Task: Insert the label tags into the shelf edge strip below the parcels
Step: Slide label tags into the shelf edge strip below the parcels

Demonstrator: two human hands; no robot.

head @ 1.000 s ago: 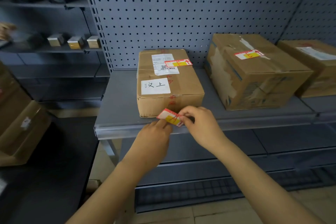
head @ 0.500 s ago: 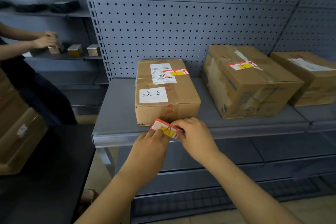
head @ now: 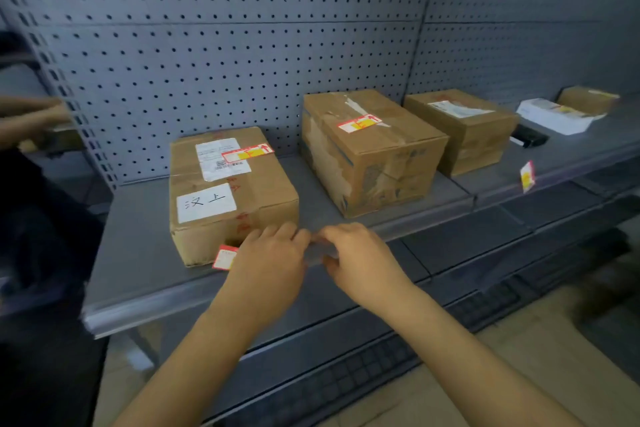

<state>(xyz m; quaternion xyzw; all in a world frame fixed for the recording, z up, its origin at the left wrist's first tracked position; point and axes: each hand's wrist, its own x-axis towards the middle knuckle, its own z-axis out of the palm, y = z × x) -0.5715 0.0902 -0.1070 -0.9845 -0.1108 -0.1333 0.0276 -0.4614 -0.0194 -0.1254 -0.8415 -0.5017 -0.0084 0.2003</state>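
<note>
A red, white and yellow label tag (head: 225,256) pokes out from under my left hand (head: 270,263), in front of the left parcel (head: 228,194), which has a handwritten white sticker. My left hand rests palm down over the shelf's front edge, its thumb side on the tag. Close beside it, my right hand (head: 360,260) pinches the clear shelf edge strip (head: 156,308). The fingertips of both hands nearly touch. A second tag (head: 527,176) stands in the strip further right, below the third parcel (head: 464,128). The middle parcel (head: 370,152) has a tag lying on top of it.
A pegboard back wall (head: 242,45) rises behind the parcels. On the far right of the shelf lie a white packet (head: 554,114), a small box (head: 588,99) and a black object (head: 528,139). Another person's hands (head: 31,114) work at the left. Lower shelves sit below.
The view has swung right and closer. My left hand has taken the tag alone and holds it low at the shelf edge; my right hand has let go and pinches the strip.
</note>
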